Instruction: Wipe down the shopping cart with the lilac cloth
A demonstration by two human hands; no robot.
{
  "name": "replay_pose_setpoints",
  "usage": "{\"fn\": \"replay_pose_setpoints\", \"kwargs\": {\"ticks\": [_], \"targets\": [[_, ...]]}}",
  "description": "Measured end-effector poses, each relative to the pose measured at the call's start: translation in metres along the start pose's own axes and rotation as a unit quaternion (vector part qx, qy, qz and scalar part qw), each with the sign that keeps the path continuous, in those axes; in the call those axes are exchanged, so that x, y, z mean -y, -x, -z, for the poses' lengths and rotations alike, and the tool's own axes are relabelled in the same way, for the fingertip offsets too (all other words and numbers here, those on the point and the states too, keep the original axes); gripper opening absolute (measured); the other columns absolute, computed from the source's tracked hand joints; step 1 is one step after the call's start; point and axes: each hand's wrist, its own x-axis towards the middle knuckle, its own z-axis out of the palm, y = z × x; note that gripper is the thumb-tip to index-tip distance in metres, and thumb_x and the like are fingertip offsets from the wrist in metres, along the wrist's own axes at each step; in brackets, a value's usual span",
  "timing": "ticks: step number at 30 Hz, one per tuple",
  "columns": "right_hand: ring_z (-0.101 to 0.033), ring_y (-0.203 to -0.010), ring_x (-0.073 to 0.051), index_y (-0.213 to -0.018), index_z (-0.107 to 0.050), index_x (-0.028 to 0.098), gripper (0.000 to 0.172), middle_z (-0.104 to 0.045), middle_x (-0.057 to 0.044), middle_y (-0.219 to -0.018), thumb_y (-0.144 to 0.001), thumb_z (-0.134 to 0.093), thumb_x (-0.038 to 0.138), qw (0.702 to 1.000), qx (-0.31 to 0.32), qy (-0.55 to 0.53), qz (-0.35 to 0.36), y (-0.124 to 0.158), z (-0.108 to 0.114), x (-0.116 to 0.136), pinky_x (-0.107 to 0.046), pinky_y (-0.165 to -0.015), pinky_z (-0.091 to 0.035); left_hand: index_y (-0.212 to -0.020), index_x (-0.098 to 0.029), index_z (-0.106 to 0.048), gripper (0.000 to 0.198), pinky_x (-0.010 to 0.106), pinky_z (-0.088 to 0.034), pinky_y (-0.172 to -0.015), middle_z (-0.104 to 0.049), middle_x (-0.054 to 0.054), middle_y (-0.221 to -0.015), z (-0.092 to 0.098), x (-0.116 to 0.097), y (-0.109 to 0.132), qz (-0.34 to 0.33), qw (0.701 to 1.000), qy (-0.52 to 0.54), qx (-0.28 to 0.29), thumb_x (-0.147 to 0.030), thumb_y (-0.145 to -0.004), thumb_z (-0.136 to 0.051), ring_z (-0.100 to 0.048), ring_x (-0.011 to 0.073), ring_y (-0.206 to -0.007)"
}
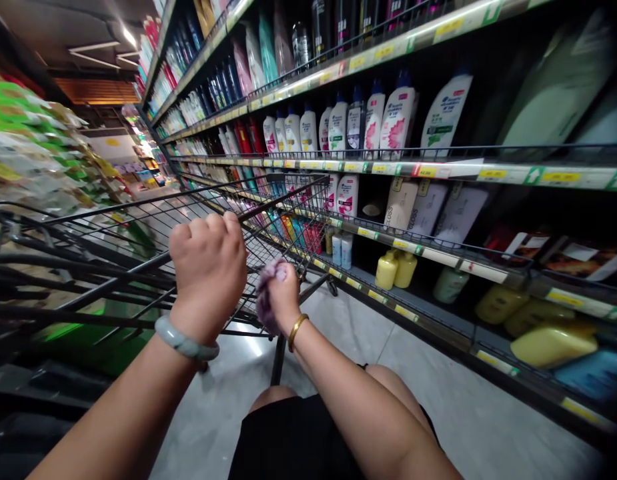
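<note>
My left hand (208, 267) is a closed fist around the top rim of a black wire shopping cart (113, 267), with a pale green bangle on its wrist. My right hand (283, 293) sits lower, beside the cart's right side. It is closed on a purple cloth (266, 293), and a gold bangle circles its wrist. The cart basket stretches away to the left and ahead of me.
Shelves (438, 170) of shampoo bottles (395, 120) and yellow bottles (395, 269) run along my right. Stacked green packages (33, 153) line the left. A pale tiled aisle floor (463, 413) lies below, and my knees in black shorts show at the bottom.
</note>
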Motion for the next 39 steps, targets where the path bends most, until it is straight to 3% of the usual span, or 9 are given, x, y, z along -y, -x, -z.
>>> {"fn": "replay_pose_setpoints", "kwargs": {"ticks": [3, 6, 11, 17, 24, 29, 33, 36, 39], "targets": [[-0.063, -0.095, -0.018, -0.098, -0.063, 0.025, 0.016, -0.067, -0.002, -0.103, -0.082, -0.063, 0.023, 0.993, 0.077, 0.05, 0.07, 0.015, -0.012, 0.028, -0.03, -0.087, -0.054, -0.14, -0.001, -0.053, 0.052, 0.051, -0.035, -0.085, -0.062, 0.027, -0.108, 0.0, 0.001, 0.001, 0.004, 1.0, 0.025, -0.001, -0.026, -0.097, -0.036, -0.054, 0.0422, -0.102], [-0.061, -0.105, -0.022, -0.104, -0.064, 0.025, 0.025, -0.064, -0.006, -0.112, -0.08, -0.07, 0.025, 0.973, 0.133, 0.127, 0.142, 0.02, -0.006, 0.024, -0.035, -0.097, -0.052, -0.141, 0.0, -0.052, 0.053, 0.05, -0.035, -0.083, -0.062, 0.026, -0.107, -0.001, 0.003, 0.001, 0.0, 1.0, 0.01, 0.001, -0.023, -0.098, -0.031, -0.054, 0.0416, -0.102], [-0.058, -0.093, -0.022, -0.09, -0.062, 0.022, 0.017, -0.063, -0.006, -0.1, -0.075, -0.063, 0.016, 0.977, 0.063, 0.195, 0.068, 0.014, 0.012, -0.007, -0.035, -0.088, -0.049, -0.138, -0.001, -0.054, 0.049, 0.049, -0.036, -0.082, -0.062, 0.024, -0.107, -0.003, 0.002, 0.002, 0.0, 1.0, -0.026, -0.011, -0.026, -0.099, -0.038, -0.053, 0.0378, -0.096], [-0.054, -0.082, -0.018, -0.093, -0.059, 0.023, 0.015, -0.06, -0.001, -0.093, -0.08, -0.065, 0.027, 0.979, 0.132, 0.085, 0.13, 0.033, -0.012, 0.039, -0.03, -0.076, -0.047, -0.142, -0.003, -0.055, 0.05, 0.044, -0.039, -0.08, -0.065, 0.02, -0.107, -0.002, 0.003, 0.003, 0.0, 0.999, -0.038, -0.006, -0.016, -0.098, -0.037, -0.057, 0.0321, -0.094], [-0.058, -0.094, -0.023, -0.09, -0.06, 0.023, 0.017, -0.062, -0.005, -0.097, -0.074, -0.057, 0.017, 0.967, 0.128, 0.179, 0.128, 0.024, 0.002, 0.022, -0.037, -0.087, -0.049, -0.156, 0.001, -0.043, 0.06, 0.046, -0.043, -0.086, -0.069, 0.022, -0.115, 0.038, 0.026, 0.024, -0.037, 0.996, -0.042, 0.074, -0.012, -0.097, -0.038, -0.064, 0.0324, -0.1], [-0.062, -0.1, -0.021, -0.096, -0.061, 0.024, 0.017, -0.064, -0.005, -0.103, -0.08, -0.058, 0.018, 0.961, 0.187, 0.075, 0.187, 0.047, -0.016, 0.08, -0.036, -0.092, -0.052, -0.147, -0.003, -0.056, 0.055, 0.049, -0.046, -0.088, -0.071, 0.018, -0.104, 0.07, 0.055, 0.045, -0.06, 0.99, -0.059, 0.109, -0.014, -0.096, -0.041, -0.064, 0.0342, -0.095], [-0.06, -0.106, -0.023, -0.099, -0.063, 0.025, 0.017, -0.064, -0.006, -0.107, -0.082, -0.064, 0.022, 0.926, 0.246, 0.068, 0.277, 0.054, -0.03, 0.104, -0.04, -0.098, -0.052, -0.126, -0.013, -0.071, 0.042, 0.055, -0.03, -0.121, -0.072, 0.013, -0.104, 0.081, 0.079, 0.058, -0.087, 0.992, -0.064, 0.058, -0.017, -0.098, -0.039, -0.063, 0.0328, -0.105], [-0.06, -0.104, -0.024, -0.093, -0.062, 0.023, 0.02, -0.063, -0.007, -0.105, -0.075, -0.057, 0.014, 0.955, 0.17, 0.134, 0.202, 0.04, -0.028, 0.093, -0.042, -0.099, -0.05, -0.112, -0.022, -0.074, 0.038, 0.055, -0.015, -0.13, -0.071, 0.009, -0.098, 0.088, 0.099, 0.069, -0.089, 0.993, -0.077, -0.014, -0.017, -0.099, -0.038, -0.062, 0.0307, -0.107], [-0.059, -0.096, -0.022, -0.089, -0.06, 0.022, 0.02, -0.062, -0.007, -0.1, -0.073, -0.054, 0.013, 0.977, 0.092, 0.141, 0.133, 0.038, -0.031, 0.103, -0.039, -0.093, -0.052, -0.103, -0.026, -0.072, 0.033, 0.055, -0.015, -0.13, -0.069, 0.006, -0.096, 0.099, 0.119, 0.078, -0.071, 0.991, -0.087, -0.07, -0.02, -0.1, -0.039, -0.06, 0.0294, -0.107]]}}
